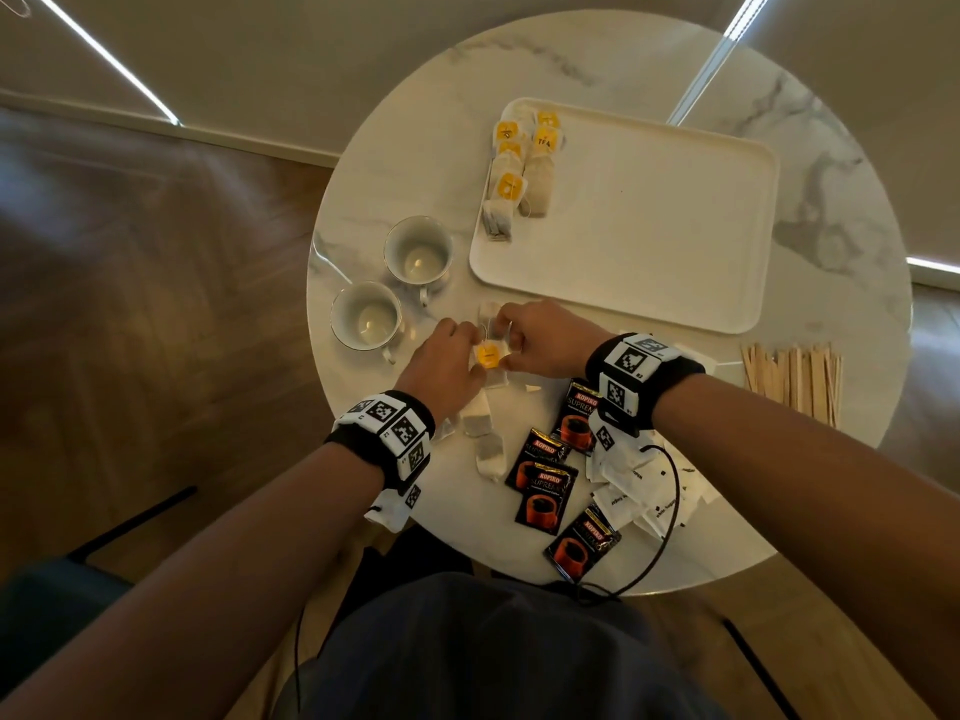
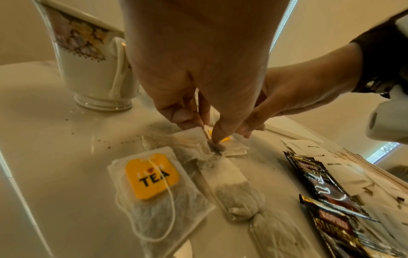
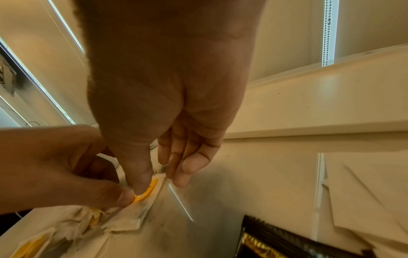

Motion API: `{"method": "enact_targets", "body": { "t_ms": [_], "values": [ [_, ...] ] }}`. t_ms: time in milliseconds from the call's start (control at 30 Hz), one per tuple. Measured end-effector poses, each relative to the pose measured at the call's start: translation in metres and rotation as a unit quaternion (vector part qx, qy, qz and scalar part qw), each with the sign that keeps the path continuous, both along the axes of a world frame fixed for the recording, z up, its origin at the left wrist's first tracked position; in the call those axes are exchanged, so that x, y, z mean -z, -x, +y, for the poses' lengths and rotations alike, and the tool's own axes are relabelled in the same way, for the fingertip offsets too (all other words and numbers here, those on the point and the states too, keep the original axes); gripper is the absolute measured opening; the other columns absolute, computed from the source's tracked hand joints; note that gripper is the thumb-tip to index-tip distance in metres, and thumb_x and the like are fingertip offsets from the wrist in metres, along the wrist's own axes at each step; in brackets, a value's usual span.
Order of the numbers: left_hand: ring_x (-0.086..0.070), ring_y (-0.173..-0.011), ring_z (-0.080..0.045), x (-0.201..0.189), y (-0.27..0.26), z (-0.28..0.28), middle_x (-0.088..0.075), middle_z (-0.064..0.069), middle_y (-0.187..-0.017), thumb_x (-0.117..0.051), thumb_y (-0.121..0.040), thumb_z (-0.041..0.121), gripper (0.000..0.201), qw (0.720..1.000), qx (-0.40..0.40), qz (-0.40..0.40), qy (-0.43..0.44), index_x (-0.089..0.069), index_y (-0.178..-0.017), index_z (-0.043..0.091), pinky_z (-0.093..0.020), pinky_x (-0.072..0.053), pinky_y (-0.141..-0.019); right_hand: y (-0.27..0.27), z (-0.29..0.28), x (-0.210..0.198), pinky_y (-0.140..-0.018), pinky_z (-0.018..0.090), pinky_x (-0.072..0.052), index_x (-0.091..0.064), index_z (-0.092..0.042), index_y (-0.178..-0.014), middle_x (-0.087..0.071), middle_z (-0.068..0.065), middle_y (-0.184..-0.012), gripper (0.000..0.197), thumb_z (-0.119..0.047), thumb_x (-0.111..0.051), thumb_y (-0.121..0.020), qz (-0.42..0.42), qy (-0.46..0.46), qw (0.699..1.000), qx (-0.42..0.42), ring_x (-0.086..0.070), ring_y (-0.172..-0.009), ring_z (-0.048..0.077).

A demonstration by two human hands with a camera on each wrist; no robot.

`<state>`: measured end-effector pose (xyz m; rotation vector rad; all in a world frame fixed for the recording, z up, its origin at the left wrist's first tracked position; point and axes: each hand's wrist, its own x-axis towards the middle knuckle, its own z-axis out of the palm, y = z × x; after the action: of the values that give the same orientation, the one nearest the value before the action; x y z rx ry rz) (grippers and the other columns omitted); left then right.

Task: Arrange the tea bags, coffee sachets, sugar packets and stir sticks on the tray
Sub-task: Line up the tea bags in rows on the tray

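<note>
Both hands meet over one tea bag with a yellow tag, just in front of the white tray. My left hand pinches its near edge between thumb and fingertip, as the left wrist view shows. My right hand pinches the tea bag at its tag end. Several tea bags lie in the tray's far left corner. Loose tea bags, black coffee sachets, white sugar packets and wooden stir sticks lie on the table.
Two empty teacups stand left of the tray, close to my left hand. The round marble table ends just below the sachets. A black cable crosses the sugar packets. Most of the tray is bare.
</note>
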<state>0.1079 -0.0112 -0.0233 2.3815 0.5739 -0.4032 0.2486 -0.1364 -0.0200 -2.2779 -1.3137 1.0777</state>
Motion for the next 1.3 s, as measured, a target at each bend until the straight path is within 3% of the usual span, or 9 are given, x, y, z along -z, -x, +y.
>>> {"method": "enact_targets", "body": {
  "t_ms": [133,267,400,533,733,833,1033,1133,1300],
  "values": [
    [-0.058,-0.099,-0.023,0.0,-0.003,-0.002,-0.051,-0.005,-0.116,-0.068,-0.087,0.03,0.038,1.0,0.006,0.002,-0.012,-0.057,-0.12,0.015,-0.035,-0.048,-0.083,-0.001,-0.002,0.001,-0.068,0.029,-0.042,-0.052,-0.021,-0.094,-0.06,-0.007,-0.081,0.031,-0.026,-0.078,-0.078,0.0,-0.001,1.0,-0.002,-0.056,-0.076,0.016],
    [-0.058,-0.096,-0.025,0.001,-0.004,-0.002,-0.052,-0.004,-0.109,-0.06,-0.093,0.028,0.022,1.0,0.008,0.005,-0.005,-0.061,-0.11,0.014,-0.03,-0.04,-0.077,-0.002,-0.005,0.001,-0.072,0.034,-0.048,-0.057,-0.015,-0.102,-0.061,-0.006,-0.083,0.033,-0.026,-0.078,-0.078,0.001,0.009,1.0,0.009,-0.057,-0.079,0.018],
    [-0.057,-0.093,-0.026,-0.005,-0.005,-0.003,-0.053,-0.004,-0.105,-0.055,-0.096,0.025,0.02,1.0,0.027,-0.005,-0.003,-0.062,-0.112,0.013,-0.032,-0.043,-0.078,-0.007,-0.006,-0.001,-0.074,0.032,-0.045,-0.061,-0.015,-0.109,-0.06,-0.005,-0.087,0.037,-0.033,-0.077,-0.081,-0.001,0.004,1.0,-0.017,-0.056,-0.082,0.017],
    [-0.057,-0.092,-0.024,-0.014,-0.007,-0.001,-0.053,-0.004,-0.104,-0.059,-0.093,0.02,0.017,0.998,0.049,-0.042,0.005,-0.063,-0.108,0.012,-0.033,-0.046,-0.077,-0.011,-0.007,-0.005,-0.076,0.035,-0.046,-0.067,-0.013,-0.097,-0.062,0.002,-0.09,0.022,-0.033,-0.067,-0.09,-0.013,-0.003,0.998,-0.055,-0.057,-0.082,0.02],
    [-0.057,-0.111,-0.026,-0.015,-0.017,0.0,-0.04,-0.008,-0.137,-0.056,-0.091,0.012,0.048,0.999,-0.013,-0.031,-0.008,-0.046,-0.138,0.01,-0.032,-0.046,-0.088,-0.023,-0.013,-0.007,-0.072,0.035,-0.05,-0.058,-0.023,-0.081,-0.06,-0.006,-0.081,0.018,-0.038,-0.062,-0.092,-0.006,0.008,0.999,-0.036,-0.057,-0.076,0.017],
    [-0.054,-0.116,-0.03,-0.011,-0.023,-0.001,-0.035,-0.013,-0.141,-0.053,-0.095,0.012,0.048,0.999,-0.015,0.009,-0.03,-0.041,-0.141,0.006,-0.034,-0.044,-0.089,-0.029,-0.016,-0.01,-0.07,0.033,-0.048,-0.051,-0.028,-0.077,-0.057,-0.008,-0.077,0.021,-0.036,-0.062,-0.092,-0.01,0.012,1.0,-0.026,-0.053,-0.072,0.015],
    [-0.059,-0.095,-0.034,-0.006,-0.025,0.0,-0.043,-0.013,-0.125,-0.055,-0.094,0.01,0.034,0.999,-0.03,0.006,-0.025,-0.044,-0.126,0.009,-0.037,-0.044,-0.078,-0.036,-0.021,-0.014,-0.068,0.029,-0.041,-0.052,-0.023,-0.083,-0.055,-0.008,-0.075,0.016,-0.031,-0.061,-0.094,-0.017,-0.005,1.0,0.003,-0.051,-0.072,0.016],
    [-0.057,-0.096,-0.031,-0.008,-0.024,0.003,-0.047,-0.011,-0.121,-0.056,-0.095,0.018,0.028,0.999,-0.03,0.003,-0.017,-0.048,-0.121,0.01,-0.035,-0.04,-0.077,-0.039,-0.021,-0.016,-0.068,0.029,-0.041,-0.053,-0.022,-0.084,-0.057,-0.005,-0.077,0.015,-0.03,-0.06,-0.095,-0.021,-0.013,1.0,0.014,-0.052,-0.072,0.017],
    [-0.056,-0.096,-0.028,-0.008,-0.022,0.008,-0.055,-0.011,-0.107,-0.058,-0.09,0.01,0.019,0.997,0.041,-0.059,-0.026,-0.058,-0.109,0.009,-0.035,-0.045,-0.079,-0.039,-0.018,-0.02,-0.069,0.032,-0.042,-0.053,-0.019,-0.085,-0.059,-0.001,-0.08,0.013,-0.026,-0.058,-0.095,-0.044,-0.017,0.999,0.013,-0.053,-0.075,0.021]
  ]
}}
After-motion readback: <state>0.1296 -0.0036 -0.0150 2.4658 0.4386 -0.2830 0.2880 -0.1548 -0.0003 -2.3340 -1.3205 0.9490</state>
